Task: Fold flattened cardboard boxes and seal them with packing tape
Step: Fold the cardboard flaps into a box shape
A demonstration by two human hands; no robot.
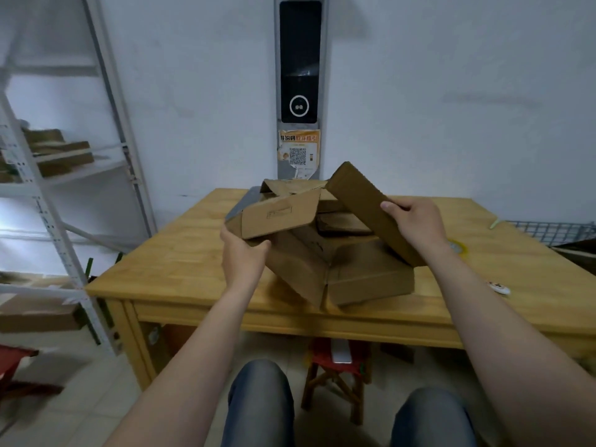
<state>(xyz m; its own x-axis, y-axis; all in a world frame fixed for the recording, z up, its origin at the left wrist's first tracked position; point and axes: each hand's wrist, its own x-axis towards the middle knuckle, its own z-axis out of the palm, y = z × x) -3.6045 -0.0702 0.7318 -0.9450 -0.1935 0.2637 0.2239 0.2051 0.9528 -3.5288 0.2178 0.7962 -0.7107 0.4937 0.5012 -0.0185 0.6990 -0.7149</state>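
Head cam: two hands, two boxes in the air over the wooden table (167, 266). Left hand (240, 253) grips a half-folded cardboard box (277, 217), right hand (419, 225) clamps a flat one (361, 201). One pile of boxes (354, 272) sits underneath, count unclear. One tape roll (459, 246) beside the right wrist.

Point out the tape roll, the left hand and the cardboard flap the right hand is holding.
tape roll (459, 247), head view, visible yellow rim.
left hand (240, 258), head view, back of hand.
cardboard flap (364, 204), head view, outer face.

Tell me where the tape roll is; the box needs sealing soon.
The tape roll lies on the table at the right, partly hidden just behind the right hand.
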